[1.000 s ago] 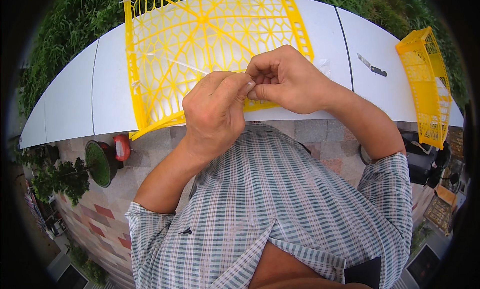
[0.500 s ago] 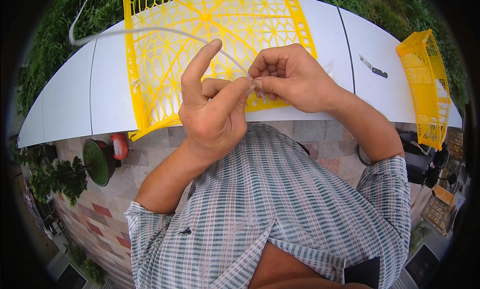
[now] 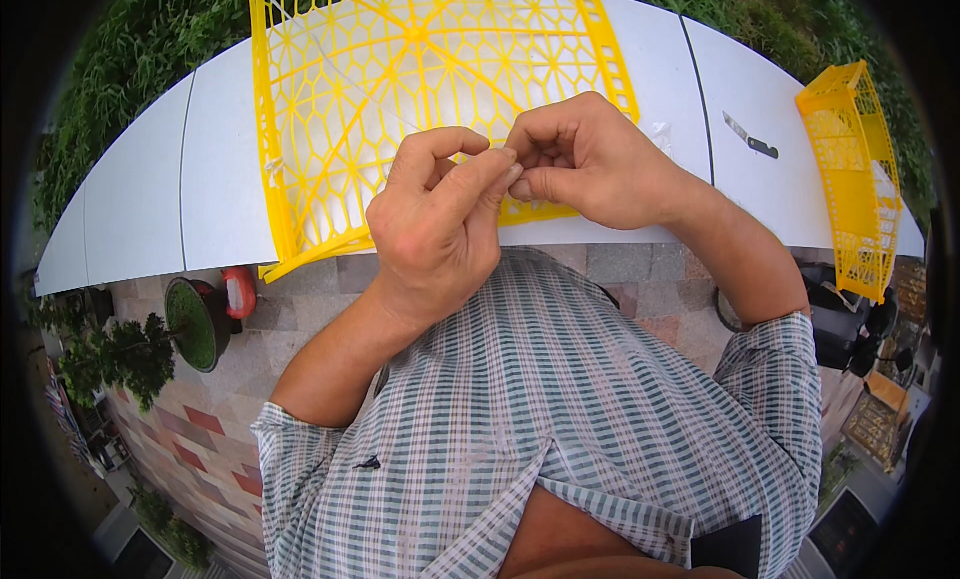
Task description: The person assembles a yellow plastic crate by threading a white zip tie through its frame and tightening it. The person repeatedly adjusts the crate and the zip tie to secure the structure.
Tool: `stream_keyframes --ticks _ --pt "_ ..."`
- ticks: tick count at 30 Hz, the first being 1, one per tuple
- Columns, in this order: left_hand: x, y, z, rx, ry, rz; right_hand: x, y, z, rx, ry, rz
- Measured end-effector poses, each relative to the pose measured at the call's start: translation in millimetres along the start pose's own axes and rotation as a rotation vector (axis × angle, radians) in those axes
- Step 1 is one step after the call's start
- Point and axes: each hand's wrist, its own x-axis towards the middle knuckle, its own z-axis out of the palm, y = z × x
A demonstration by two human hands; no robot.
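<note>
My left hand (image 3: pixel 435 204) and my right hand (image 3: pixel 597 164) meet above the near part of a yellow plastic lattice panel (image 3: pixel 420 36), which lies on a white table. Both hands are closed in a pinch, fingertips touching. Between them is the end of a thin white strand (image 3: pixel 345 76), mostly hidden by the fingers. From there the strand runs faintly across the panel toward its far left corner. My left index finger is curled in.
To the right, an open folding knife (image 3: pixel 750 137) lies on the white table (image 3: pixel 140 194). A yellow lattice basket (image 3: pixel 850 174) stands at the right end. Below the table's left part are a potted plant (image 3: pixel 195 324) and a red object (image 3: pixel 239 293).
My left index finger has curled down from its raised position. The strand, which arched in a blur out to the far left, now lies straighter across the panel. Both hands keep pinching together.
</note>
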Motion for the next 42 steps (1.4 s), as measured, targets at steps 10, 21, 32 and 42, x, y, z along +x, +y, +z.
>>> stream_keyframes --ticks 10,21,32,42 --pt "-3 0 -6 -0.026 -0.136 -0.036 0 3 2 -0.042 0.043 0.012" --pt "-1 2 -11 -0.065 -0.207 -0.071 4 3 8 0.127 0.172 0.004" --pt "2 7 -12 -0.031 -0.223 -0.067 2 9 1 0.067 0.079 -0.068" --pt "17 7 -22 -0.206 -0.479 -0.425 -19 9 21 -0.434 0.288 -0.393"
